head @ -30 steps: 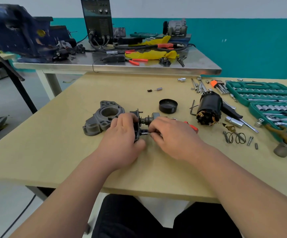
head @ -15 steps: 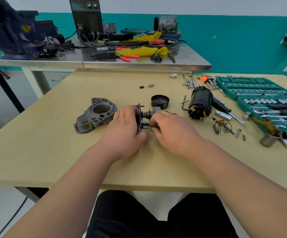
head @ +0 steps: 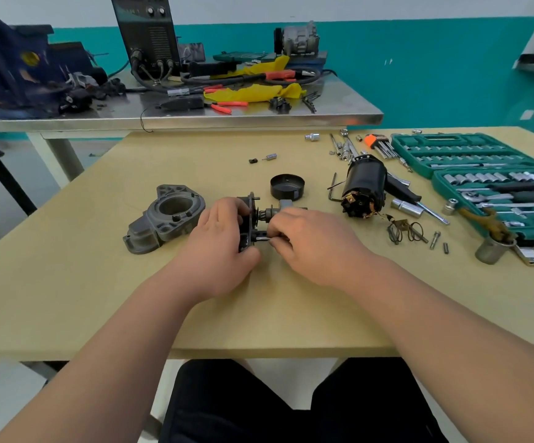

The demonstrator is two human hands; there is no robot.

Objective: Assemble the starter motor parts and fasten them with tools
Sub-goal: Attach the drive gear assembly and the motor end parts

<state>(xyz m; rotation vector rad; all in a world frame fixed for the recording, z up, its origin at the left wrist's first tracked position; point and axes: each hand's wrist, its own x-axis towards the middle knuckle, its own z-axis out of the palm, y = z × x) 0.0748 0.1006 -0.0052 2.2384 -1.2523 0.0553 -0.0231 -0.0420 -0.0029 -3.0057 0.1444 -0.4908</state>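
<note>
Status: early assembly; no fastening is evident.

The pinion plate assembly (head: 249, 219) stands on edge near the middle of the table (head: 83, 292), with its geared shaft pointing toward the right edge. The left hand (head: 217, 247) grips the plate, fingers curled over its top and thumb against its lower rim. The right hand (head: 310, 241) pinches a thin metal pin (head: 260, 239) between its fingertips, and the pin's free end meets the lower part of the plate. How deep the pin sits cannot be determined, because the fingers cover it.

Components not yet fitted:
- Nose housing (head: 166, 219): lies separate, just beside the left hand on the side of the left edge.
- End cap (head: 287, 186): lies open side up, just beyond the assembly toward the far edge.
- Motor body (head: 363, 190): lies on its side, right of the middle, apart from the assembly.
- Springs (head: 416, 231) and loose bolts (head: 435, 239): lie near the motor body, toward the right edge.

The socket set (head: 460, 137) lies open along the right edge; neither hand holds a tool from it.

Judgement: the current step is seating a small part in the plate. Joining the housing, motor body and cap, then tightening the bolts, appears to remain.
</note>
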